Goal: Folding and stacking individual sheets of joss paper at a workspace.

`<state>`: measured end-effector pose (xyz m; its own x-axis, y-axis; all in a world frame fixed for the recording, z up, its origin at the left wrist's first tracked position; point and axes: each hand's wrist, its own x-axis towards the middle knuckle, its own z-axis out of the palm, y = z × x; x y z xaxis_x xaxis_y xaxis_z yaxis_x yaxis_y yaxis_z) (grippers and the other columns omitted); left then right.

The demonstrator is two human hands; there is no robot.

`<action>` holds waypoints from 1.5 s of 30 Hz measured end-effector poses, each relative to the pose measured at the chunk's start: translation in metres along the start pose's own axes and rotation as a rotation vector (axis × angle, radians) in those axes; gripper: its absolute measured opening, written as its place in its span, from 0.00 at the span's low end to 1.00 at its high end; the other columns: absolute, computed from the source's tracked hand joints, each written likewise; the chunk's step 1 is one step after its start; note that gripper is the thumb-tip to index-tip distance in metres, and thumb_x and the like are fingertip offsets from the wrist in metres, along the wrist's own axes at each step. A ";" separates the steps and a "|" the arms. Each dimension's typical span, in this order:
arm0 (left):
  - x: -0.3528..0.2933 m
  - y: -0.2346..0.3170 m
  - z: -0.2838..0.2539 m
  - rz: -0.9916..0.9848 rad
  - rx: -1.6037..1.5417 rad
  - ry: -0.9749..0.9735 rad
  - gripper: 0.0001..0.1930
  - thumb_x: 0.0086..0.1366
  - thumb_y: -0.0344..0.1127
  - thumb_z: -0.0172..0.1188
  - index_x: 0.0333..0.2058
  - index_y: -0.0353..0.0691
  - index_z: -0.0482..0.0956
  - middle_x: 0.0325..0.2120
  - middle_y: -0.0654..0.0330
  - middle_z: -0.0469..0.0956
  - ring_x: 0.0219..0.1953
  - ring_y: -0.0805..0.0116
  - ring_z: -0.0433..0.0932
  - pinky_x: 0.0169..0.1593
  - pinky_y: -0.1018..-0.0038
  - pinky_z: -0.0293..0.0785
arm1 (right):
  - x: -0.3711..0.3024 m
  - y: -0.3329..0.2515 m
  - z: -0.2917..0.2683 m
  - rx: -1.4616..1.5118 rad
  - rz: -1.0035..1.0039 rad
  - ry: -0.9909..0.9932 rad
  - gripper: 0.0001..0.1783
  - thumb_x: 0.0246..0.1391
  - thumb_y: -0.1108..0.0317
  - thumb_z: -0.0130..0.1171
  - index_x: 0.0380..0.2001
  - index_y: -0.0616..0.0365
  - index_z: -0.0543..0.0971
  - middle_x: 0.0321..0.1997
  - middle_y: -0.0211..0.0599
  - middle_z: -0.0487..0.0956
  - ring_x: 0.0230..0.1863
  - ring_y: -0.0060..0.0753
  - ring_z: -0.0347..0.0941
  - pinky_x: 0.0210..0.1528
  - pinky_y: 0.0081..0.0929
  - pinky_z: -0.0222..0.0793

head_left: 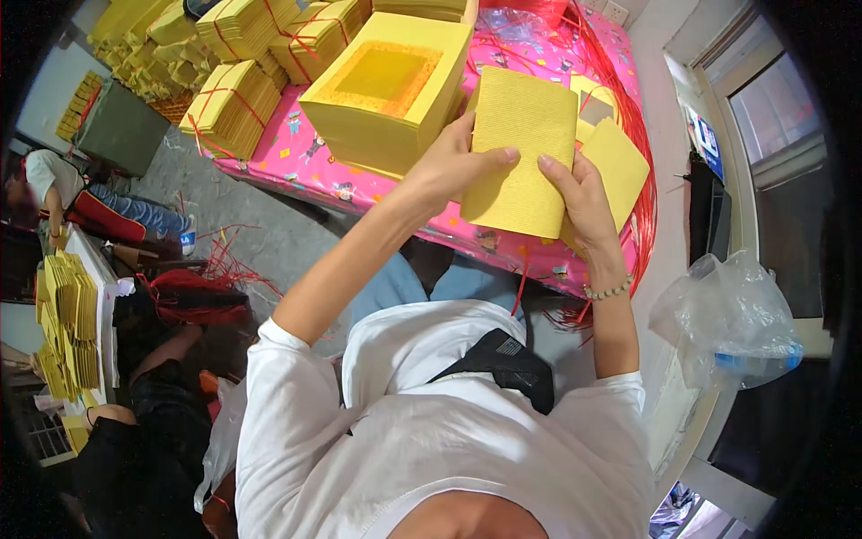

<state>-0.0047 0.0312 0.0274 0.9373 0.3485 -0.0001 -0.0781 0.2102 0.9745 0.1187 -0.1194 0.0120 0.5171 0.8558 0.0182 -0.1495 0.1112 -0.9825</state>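
Both my hands hold a yellow textured paper bundle (523,135) tilted up above the pink table. My left hand (467,162) grips its left edge, thumb lying on the front face. My right hand (584,193) closes on the lower right edge, thumb also on the front; the fingers behind are partly hidden. A beaded bracelet (609,289) circles my right wrist. Just left of the bundle stands a tall stack of yellow paper (377,135), its top sheet showing an orange-bordered square. More loose yellow sheets (620,166) lie behind and right of my right hand.
The pink patterned tablecloth (292,139) carries several stacks tied with red string (235,103). Long red strands (642,225) hang over the table's right edge. A clear plastic bag (732,314) hangs at right. People work at left, near a table of yellow paper (67,314).
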 end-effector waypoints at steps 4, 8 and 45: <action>0.004 -0.005 0.003 -0.130 -0.063 -0.015 0.22 0.64 0.32 0.55 0.55 0.33 0.64 0.47 0.55 0.74 0.49 0.68 0.73 0.53 0.73 0.68 | -0.004 0.010 0.002 0.090 0.010 0.023 0.23 0.60 0.65 0.53 0.55 0.67 0.65 0.52 0.40 0.74 0.49 0.24 0.72 0.51 0.23 0.69; 0.005 -0.005 0.008 -0.151 -0.121 0.000 0.21 0.65 0.31 0.54 0.55 0.34 0.64 0.47 0.55 0.74 0.49 0.67 0.74 0.53 0.71 0.70 | -0.007 0.013 0.002 0.105 0.004 0.061 0.24 0.60 0.64 0.52 0.56 0.66 0.65 0.53 0.40 0.73 0.50 0.25 0.72 0.52 0.23 0.69; -0.079 -0.042 0.015 -0.016 -0.143 0.110 0.24 0.66 0.26 0.49 0.59 0.36 0.55 0.52 0.58 0.68 0.55 0.72 0.66 0.57 0.74 0.62 | -0.033 0.022 0.018 -0.015 -0.099 0.155 0.12 0.61 0.66 0.53 0.42 0.65 0.76 0.36 0.30 0.79 0.36 0.14 0.72 0.41 0.14 0.67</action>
<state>-0.0705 -0.0190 -0.0097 0.8966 0.4404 -0.0471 -0.1188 0.3418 0.9322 0.0832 -0.1358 -0.0073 0.6526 0.7526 0.0872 -0.0799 0.1827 -0.9799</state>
